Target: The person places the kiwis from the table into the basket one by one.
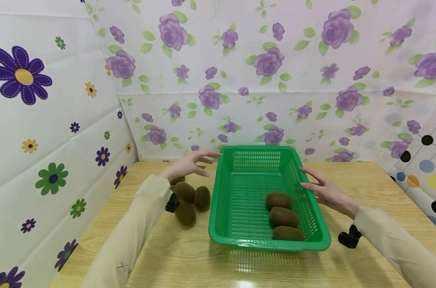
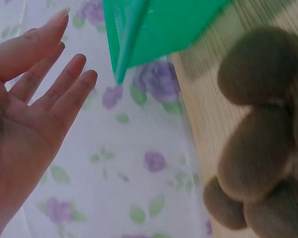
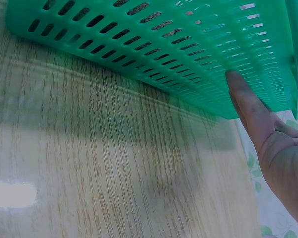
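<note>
A green perforated plastic basket [image 1: 253,242] stands on the table with three brown kiwis [image 1: 283,217] along the right side of its floor. My right hand [image 1: 329,194] grips the basket's right rim; some fingertips lie over the rim, and in the right wrist view other fingers [image 3: 246,96] rest against the outer wall. My left hand [image 1: 189,165] is beside the far left corner of the basket, its fingers extended and holding nothing. In the left wrist view a gap separates it from the basket. Several more kiwis [image 1: 184,192] lie beneath and near my left wrist, partly hidden by the sleeve.
The wooden tabletop [image 1: 167,256] extends to both sides of the basket. A white cloth with purple flowers [image 1: 210,120] hangs along the back edge, and another flowered sheet [image 1: 59,132] is on the left. A dotted sheet [image 1: 426,176] hangs at the right. Each wrist wears a black strap [image 1: 350,237].
</note>
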